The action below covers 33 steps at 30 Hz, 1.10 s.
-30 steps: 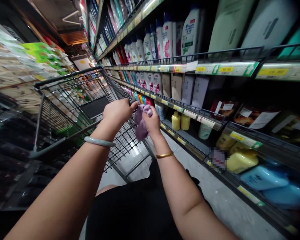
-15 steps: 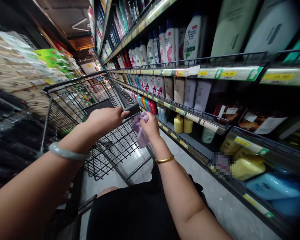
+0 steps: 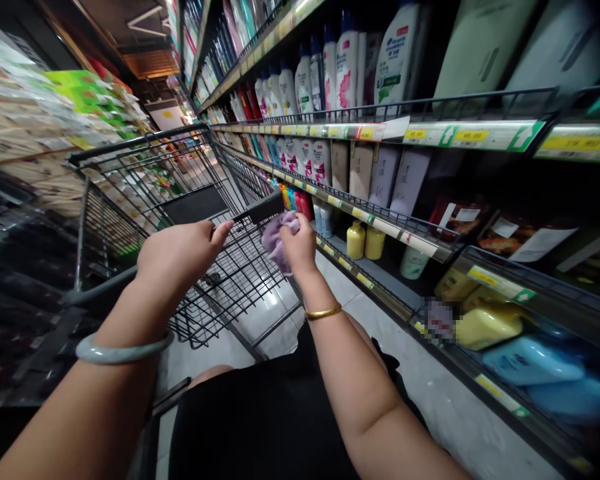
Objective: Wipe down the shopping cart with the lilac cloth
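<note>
A black wire shopping cart (image 3: 190, 205) stands in front of me, its handle (image 3: 257, 209) running across below the basket. My left hand (image 3: 177, 257), with a pale bangle on the wrist, is closed over the handle toward its left side. The thumb sticks out to the right, and the other fingers are mostly hidden behind the hand. A crumpled purple cloth (image 3: 277, 243) is bunched in the closed fingers of my right hand (image 3: 300, 247). That hand is by the right end of the handle, a gold bangle on its wrist.
Shelves on the right hold shampoo bottles (image 3: 347, 70), two yellow bottles (image 3: 356, 240) and blue bottles (image 3: 533, 360) low down, with price rails (image 3: 473, 137) along their edges. Stacked packages (image 3: 25, 120) line the left side. A tiled floor (image 3: 273, 307) shows beneath the cart.
My left hand has moved left along the cart handle, away from the right hand. The right hand keeps the cloth, which is now bunched up more. The view has shifted slightly.
</note>
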Each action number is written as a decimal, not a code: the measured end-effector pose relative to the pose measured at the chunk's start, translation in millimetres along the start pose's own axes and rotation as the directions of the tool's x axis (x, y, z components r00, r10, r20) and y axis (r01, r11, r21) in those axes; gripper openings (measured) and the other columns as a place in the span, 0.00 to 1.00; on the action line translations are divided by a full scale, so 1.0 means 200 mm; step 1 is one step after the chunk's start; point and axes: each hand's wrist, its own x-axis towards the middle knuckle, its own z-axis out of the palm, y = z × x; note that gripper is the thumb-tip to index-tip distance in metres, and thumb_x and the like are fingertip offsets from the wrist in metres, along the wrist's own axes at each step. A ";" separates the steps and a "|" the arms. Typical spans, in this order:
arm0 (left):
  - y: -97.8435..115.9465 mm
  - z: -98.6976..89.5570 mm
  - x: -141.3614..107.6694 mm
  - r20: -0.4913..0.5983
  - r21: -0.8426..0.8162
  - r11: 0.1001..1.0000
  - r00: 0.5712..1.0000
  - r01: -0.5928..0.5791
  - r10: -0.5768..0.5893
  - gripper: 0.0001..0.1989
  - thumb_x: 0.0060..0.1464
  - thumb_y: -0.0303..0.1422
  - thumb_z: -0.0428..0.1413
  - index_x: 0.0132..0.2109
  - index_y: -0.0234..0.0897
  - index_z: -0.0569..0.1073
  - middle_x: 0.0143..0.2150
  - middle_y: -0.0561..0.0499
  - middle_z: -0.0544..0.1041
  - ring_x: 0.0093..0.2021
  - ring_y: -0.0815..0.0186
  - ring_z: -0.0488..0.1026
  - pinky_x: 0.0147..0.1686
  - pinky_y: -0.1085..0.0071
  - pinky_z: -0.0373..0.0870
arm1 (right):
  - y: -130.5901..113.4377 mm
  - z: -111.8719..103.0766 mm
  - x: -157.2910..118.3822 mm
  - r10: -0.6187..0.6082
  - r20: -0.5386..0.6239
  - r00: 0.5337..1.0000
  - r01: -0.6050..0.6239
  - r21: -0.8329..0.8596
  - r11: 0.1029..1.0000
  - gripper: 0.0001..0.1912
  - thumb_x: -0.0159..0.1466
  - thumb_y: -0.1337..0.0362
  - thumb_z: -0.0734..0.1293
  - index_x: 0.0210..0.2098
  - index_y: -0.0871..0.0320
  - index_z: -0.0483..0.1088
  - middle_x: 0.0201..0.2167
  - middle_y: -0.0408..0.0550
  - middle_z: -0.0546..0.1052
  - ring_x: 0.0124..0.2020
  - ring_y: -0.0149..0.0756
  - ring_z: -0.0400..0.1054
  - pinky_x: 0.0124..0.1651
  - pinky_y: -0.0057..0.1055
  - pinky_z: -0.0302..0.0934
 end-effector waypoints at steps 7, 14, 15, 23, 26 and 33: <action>0.03 0.03 0.02 -0.079 0.005 1.000 0.997 0.005 -0.004 0.48 0.61 0.63 0.24 0.48 0.39 0.82 0.45 0.29 0.82 0.45 0.36 0.80 0.35 0.53 0.70 | -0.16 0.05 -0.10 -0.225 -0.050 0.973 0.228 0.070 0.971 0.10 0.66 0.66 0.65 0.47 0.53 0.71 0.47 0.47 0.79 0.50 0.37 0.74 0.58 0.31 0.67; 0.08 0.03 0.01 -0.103 -0.011 1.000 0.995 0.006 -0.007 0.49 0.61 0.63 0.24 0.47 0.38 0.83 0.44 0.28 0.83 0.44 0.36 0.80 0.35 0.52 0.71 | -0.06 0.07 -0.07 -0.174 -0.045 0.984 0.177 0.082 0.981 0.13 0.66 0.67 0.64 0.50 0.53 0.71 0.51 0.48 0.79 0.54 0.37 0.73 0.62 0.32 0.66; 0.08 0.03 0.01 -0.103 -0.017 1.000 0.995 0.010 -0.012 0.50 0.60 0.64 0.24 0.47 0.38 0.83 0.44 0.28 0.83 0.44 0.35 0.80 0.35 0.52 0.71 | -0.03 0.05 -0.04 -0.084 -0.078 0.993 0.090 0.078 0.993 0.14 0.66 0.67 0.63 0.51 0.54 0.70 0.51 0.49 0.79 0.54 0.37 0.74 0.62 0.33 0.66; 0.13 0.02 0.02 -0.113 -0.028 0.999 0.993 0.017 -0.020 0.47 0.62 0.63 0.27 0.47 0.38 0.83 0.45 0.28 0.83 0.46 0.35 0.80 0.37 0.52 0.73 | -0.13 0.04 -0.05 -0.302 -0.114 0.946 0.317 0.154 0.936 0.11 0.64 0.66 0.65 0.47 0.53 0.71 0.47 0.48 0.79 0.50 0.38 0.74 0.59 0.33 0.67; 0.13 0.02 0.02 -0.116 -0.022 0.999 0.992 0.036 -0.039 0.45 0.63 0.61 0.29 0.46 0.38 0.83 0.45 0.29 0.83 0.45 0.35 0.80 0.37 0.52 0.73 | -0.08 0.07 -0.04 -0.369 -0.120 0.922 0.386 0.206 0.899 0.11 0.60 0.67 0.68 0.43 0.53 0.72 0.43 0.47 0.79 0.48 0.39 0.73 0.58 0.35 0.68; 0.13 0.02 0.01 -0.134 -0.027 0.999 0.990 0.029 -0.032 0.45 0.63 0.62 0.28 0.44 0.39 0.83 0.44 0.30 0.83 0.44 0.36 0.80 0.37 0.52 0.73 | 0.04 0.05 0.01 0.019 -0.234 0.972 0.046 0.269 0.962 0.12 0.60 0.67 0.66 0.44 0.56 0.73 0.42 0.48 0.80 0.44 0.39 0.73 0.56 0.38 0.69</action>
